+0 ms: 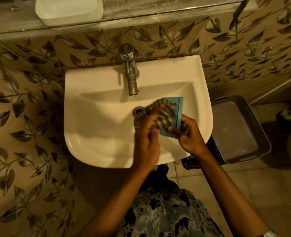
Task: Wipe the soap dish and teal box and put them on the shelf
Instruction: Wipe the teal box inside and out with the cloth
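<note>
White ceramic fills the middle of my view: a wall-hung sink with a chrome tap at its back, set against tiles printed with dark leaves, and tan floor tiles below. Above the hands, at the top edge, a dusty shelf carries a white soap dish, whose upper part is cut off by the frame. To the right of my right hand, down on the floor, sits a grey tray on a dark basket. The teal box is held over the basin, just in front of the tap spout; its long axis runs from my right hand away toward the tap, leaning slightly right, with the broad face up. My right hand is closed on the box's near corner, thumb on top and fingers beneath. My left hand is closed around a striped cloth pressed on the box face; both cloth and hand are smeared by motion blur, so I cannot make out the individual fingers. The cloth hides most of the box's left side and part of the drain.
</note>
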{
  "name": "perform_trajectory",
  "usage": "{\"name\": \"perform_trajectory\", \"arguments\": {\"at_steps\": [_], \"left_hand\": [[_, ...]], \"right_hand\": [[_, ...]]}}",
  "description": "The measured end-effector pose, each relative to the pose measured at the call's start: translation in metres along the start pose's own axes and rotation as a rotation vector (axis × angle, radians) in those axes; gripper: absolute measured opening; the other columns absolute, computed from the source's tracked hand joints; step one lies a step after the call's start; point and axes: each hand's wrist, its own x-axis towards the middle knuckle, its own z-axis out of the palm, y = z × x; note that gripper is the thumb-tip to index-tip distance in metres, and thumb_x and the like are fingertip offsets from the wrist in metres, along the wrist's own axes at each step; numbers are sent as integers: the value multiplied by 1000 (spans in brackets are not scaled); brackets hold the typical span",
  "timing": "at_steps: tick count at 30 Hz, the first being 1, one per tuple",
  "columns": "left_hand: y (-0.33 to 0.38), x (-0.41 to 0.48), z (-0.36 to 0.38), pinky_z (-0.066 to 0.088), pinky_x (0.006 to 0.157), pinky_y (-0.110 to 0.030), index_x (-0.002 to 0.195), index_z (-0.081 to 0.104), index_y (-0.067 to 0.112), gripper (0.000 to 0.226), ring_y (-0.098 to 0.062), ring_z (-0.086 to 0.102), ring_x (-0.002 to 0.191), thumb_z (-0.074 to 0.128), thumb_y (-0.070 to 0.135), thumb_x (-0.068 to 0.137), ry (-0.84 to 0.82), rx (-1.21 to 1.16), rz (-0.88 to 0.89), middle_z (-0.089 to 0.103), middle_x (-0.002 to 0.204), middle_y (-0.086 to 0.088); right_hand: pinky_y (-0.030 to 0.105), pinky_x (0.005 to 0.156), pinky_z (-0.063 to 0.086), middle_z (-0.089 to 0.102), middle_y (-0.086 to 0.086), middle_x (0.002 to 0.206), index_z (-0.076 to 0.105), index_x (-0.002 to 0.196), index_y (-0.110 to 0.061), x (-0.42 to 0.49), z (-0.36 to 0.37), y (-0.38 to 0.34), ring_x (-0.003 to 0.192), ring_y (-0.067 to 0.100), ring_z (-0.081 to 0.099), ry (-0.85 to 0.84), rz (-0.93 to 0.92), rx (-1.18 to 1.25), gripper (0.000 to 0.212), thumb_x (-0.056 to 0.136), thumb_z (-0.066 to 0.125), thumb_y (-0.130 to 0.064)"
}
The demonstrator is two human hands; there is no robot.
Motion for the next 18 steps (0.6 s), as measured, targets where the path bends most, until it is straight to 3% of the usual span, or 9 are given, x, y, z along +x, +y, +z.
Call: {"name": "perform_trajectory", "arguments": {"at_steps": [1,3,6,9,11,13,15,18], "left_hand": [[-1,-7,9,49,95,-25,128,54,21,46,-16,51,124,37,2,90,-76,77,43,54,134,-2],[-1,-11,21,30,115,-25,133,51,17,58,-7,27,142,36,-11,85,-130,133,155,41,147,5],[1,12,24,27,115,-19,131,53,15,56,-7,32,139,35,-9,84,-125,173,161,47,143,-1],[3,52,20,35,110,-18,126,58,14,51,-10,47,128,33,-7,88,-150,161,45,57,134,-4],[3,63,19,37,111,-26,126,58,12,48,-13,50,128,32,-8,91,-193,107,11,57,134,-4],[1,46,20,30,114,-23,130,54,14,49,-11,40,136,34,-7,91,-216,73,59,49,141,0],[-7,13,23,26,116,-23,132,53,16,49,-9,32,141,35,-5,92,-230,39,131,45,145,4],[-21,-22,25,25,116,-23,131,54,19,54,-7,30,141,35,-7,87,-185,-20,118,47,144,7]], "right_hand": [[24,76,56,66,8,97,64,106,-5,0,0,2,87,6,65,2,-40,-56,42,78,53,25],[33,67,55,68,10,86,68,93,4,-3,-2,7,77,8,65,2,-102,-155,28,78,54,23],[33,58,51,70,11,77,69,80,4,-11,-9,14,68,15,65,-45,-209,-275,13,84,59,11],[11,70,46,64,-27,91,70,92,-12,-19,-12,13,85,-6,61,-148,-303,-381,16,87,60,0],[7,72,43,60,-33,93,68,98,-17,-19,-15,13,88,-11,59,-166,-334,-406,18,88,60,-4],[16,67,48,66,-22,89,69,94,-13,-17,-19,14,83,-7,61,-127,-296,-354,13,87,61,-4],[28,54,44,66,-5,71,64,75,-8,-15,-25,17,67,-4,58,-57,-240,-345,13,85,60,-1],[24,54,47,69,2,74,65,70,0,-17,-28,21,68,1,62,-50,-237,-398,17,81,54,7]]}}
